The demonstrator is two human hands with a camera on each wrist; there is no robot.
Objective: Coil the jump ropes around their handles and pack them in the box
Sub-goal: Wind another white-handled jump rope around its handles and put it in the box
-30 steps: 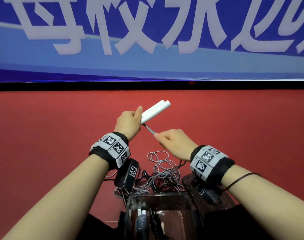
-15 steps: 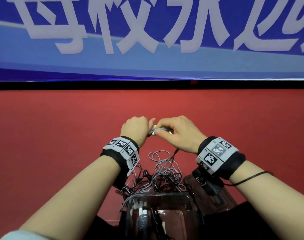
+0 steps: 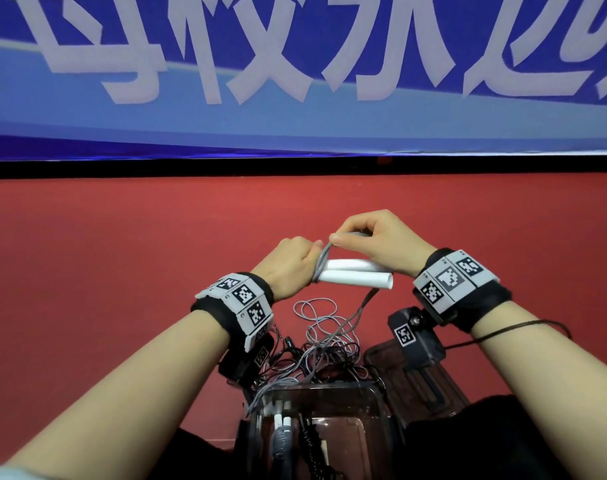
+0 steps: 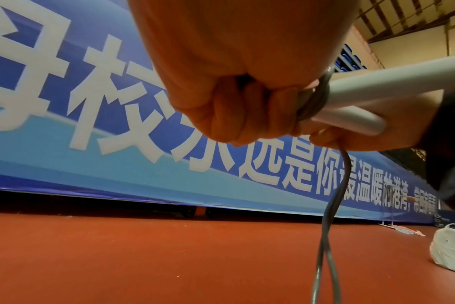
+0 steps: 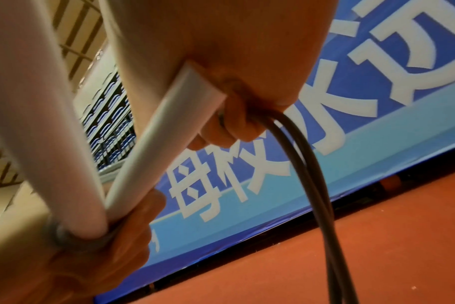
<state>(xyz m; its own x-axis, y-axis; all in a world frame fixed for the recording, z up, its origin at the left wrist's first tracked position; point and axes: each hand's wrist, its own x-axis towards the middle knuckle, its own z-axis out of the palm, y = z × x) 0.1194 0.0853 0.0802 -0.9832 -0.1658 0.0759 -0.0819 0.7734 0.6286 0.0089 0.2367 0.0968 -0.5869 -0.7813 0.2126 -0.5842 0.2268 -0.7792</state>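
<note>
My left hand (image 3: 297,263) grips one end of two white jump-rope handles (image 3: 355,278) held side by side, pointing right. A few turns of grey rope (image 3: 321,263) circle them beside the fist. My right hand (image 3: 371,239) pinches the doubled grey rope just above the handles, and the rope runs down past their free ends to a loose tangle of rope (image 3: 324,336) on the red floor. In the left wrist view the fist (image 4: 237,115) closes on the handles (image 4: 372,98) with rope (image 4: 408,205) hanging below. The right wrist view shows fingers (image 5: 237,123) curled over the rope (image 5: 309,170).
A clear plastic box (image 3: 381,403) stands at the bottom centre holding coiled ropes with handles (image 3: 283,431). Its dark lid (image 3: 430,379) lies to the right. A blue banner (image 3: 295,81) runs along the far edge. A white bag (image 4: 449,248) lies on the floor at far right.
The handles swung from pointing up-right to lying level. My right hand carried the rope from below the handles up and over them, adding a turn.
</note>
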